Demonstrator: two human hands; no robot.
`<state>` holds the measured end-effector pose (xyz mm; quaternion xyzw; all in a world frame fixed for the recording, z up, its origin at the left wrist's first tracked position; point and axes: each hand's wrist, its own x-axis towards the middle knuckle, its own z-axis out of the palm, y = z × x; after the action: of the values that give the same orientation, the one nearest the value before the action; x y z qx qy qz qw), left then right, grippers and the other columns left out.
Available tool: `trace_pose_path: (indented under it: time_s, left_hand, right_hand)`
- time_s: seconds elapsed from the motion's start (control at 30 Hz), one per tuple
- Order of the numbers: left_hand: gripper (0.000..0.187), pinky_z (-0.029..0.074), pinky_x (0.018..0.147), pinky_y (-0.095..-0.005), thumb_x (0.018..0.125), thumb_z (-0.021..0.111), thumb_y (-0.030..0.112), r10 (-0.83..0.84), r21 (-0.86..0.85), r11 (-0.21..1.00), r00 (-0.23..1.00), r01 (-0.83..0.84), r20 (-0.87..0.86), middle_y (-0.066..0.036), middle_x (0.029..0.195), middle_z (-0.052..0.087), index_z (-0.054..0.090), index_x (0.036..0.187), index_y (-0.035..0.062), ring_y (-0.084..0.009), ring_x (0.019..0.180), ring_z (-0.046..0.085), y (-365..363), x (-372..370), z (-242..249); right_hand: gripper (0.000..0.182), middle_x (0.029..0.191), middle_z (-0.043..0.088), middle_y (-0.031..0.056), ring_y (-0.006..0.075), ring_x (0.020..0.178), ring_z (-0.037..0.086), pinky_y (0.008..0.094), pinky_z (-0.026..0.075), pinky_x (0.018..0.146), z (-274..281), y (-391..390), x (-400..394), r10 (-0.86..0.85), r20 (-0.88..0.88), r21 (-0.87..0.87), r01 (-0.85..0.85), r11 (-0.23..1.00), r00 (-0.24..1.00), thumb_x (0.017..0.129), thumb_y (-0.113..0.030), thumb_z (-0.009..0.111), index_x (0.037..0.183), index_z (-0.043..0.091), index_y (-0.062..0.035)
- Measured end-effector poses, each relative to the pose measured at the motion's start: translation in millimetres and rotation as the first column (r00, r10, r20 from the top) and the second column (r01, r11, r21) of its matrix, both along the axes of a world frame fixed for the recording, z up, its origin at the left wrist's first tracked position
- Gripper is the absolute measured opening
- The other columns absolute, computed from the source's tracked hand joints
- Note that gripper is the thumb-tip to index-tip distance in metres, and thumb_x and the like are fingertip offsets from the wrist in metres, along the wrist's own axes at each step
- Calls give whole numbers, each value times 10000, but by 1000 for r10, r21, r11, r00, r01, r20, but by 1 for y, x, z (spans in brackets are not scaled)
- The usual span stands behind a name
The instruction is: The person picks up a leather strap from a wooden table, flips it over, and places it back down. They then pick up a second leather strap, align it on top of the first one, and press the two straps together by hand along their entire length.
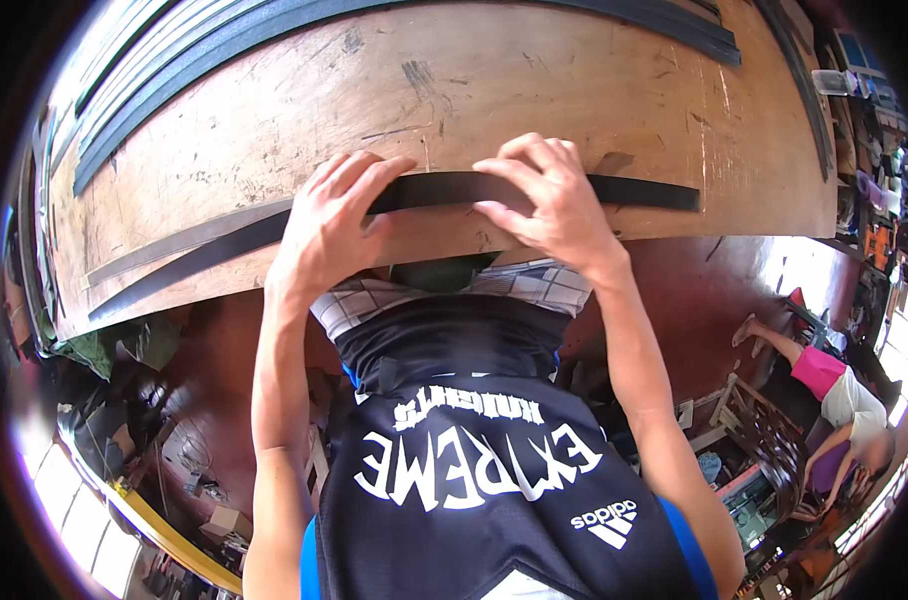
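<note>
A long black strip [439, 190], perhaps leather or rubber, lies across the near side of a wooden table [324, 110]. My left hand [334, 215] bends over the strip left of its middle, fingers toward the far edge and thumb on the near side. To the right, my right hand [554, 205] grips the same strip with curled fingers and thumb. The strip's left part slants down toward the table's near edge; its right end lies flat. Beside that left part runs a brownish-grey strip [189, 238]. What lies under my palms is hidden.
Several long dark strips [204, 65] are laid along the table's far side, and another dark strip [799, 80] along its right end. A person [849, 400] sits at the right near a wooden rack [764, 420]. Cluttered goods stand at both sides.
</note>
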<state>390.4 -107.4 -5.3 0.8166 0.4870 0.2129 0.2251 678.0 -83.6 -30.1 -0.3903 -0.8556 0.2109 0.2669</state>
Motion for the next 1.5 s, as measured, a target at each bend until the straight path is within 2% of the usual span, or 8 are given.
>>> trace_pose_path:
  time_s: [0.17,0.23,0.37,0.6,0.83,0.97,1.13,1.5]
  left_hand:
    - [549,559,909,-442,696,823,22,-19,-12,1000,996,18,-92,-114,1043,685,715,1228,100,-352,1034,680,7,-16,4]
    - [521,567,889,-444,715,828,20,35,-105,994,999,-31,36,-108,1030,693,727,1220,101,-354,991,699,8,-12,7]
    - [539,569,913,-439,746,876,75,-44,-18,999,993,46,110,-104,1146,739,741,1267,111,-346,1038,721,12,1,6]
    - [463,569,857,-413,744,898,74,-51,-35,998,982,59,180,-105,1127,755,777,1191,83,-327,974,717,12,7,5]
    - [457,560,762,-387,705,896,52,-79,-13,997,993,80,88,-66,1122,763,785,1143,119,-277,882,680,12,10,9]
    - [488,564,766,-389,696,890,41,-96,13,995,995,96,40,-71,1139,765,775,1165,111,-278,875,688,11,9,10]
    - [457,592,783,-391,682,867,6,-56,-33,997,963,67,263,-102,1122,762,792,1126,87,-294,945,746,11,11,16]
    - [394,622,810,-416,680,837,-19,-72,-30,996,982,79,172,-165,1097,759,814,1065,63,-341,953,770,6,11,15]
  right_hand:
    - [401,1123,642,31,233,1073,601,401,442,990,11,1,44,-86,82,-39,90,995,993,820,-238,896,1178,777,-104]
    - [405,1126,648,21,228,1086,603,398,442,1015,15,-1,57,-115,94,-92,124,988,989,811,-225,901,1181,781,-111]
    - [393,1133,657,12,229,1092,600,401,438,1041,14,-3,65,-133,74,-123,141,982,988,812,-216,898,1178,785,-126]
    - [303,1113,704,-3,218,1048,624,410,438,1036,12,3,60,-59,-23,-145,55,988,998,771,-84,892,1043,775,-147]
    - [244,1095,670,-32,225,1025,604,448,420,1042,12,3,61,-47,-14,-185,44,982,999,800,-107,857,1015,757,-161]
    - [268,1103,674,-35,219,1004,598,448,419,1034,13,4,62,-47,-13,-210,43,977,999,789,-106,865,1029,761,-165]
    - [330,1112,674,-24,229,990,597,427,428,1019,12,6,63,-55,-25,-214,48,976,998,769,-109,878,1078,769,-152]
    - [425,1045,649,7,223,956,589,422,442,992,12,5,64,-66,-20,-212,61,975,998,733,-125,910,1143,801,-142]
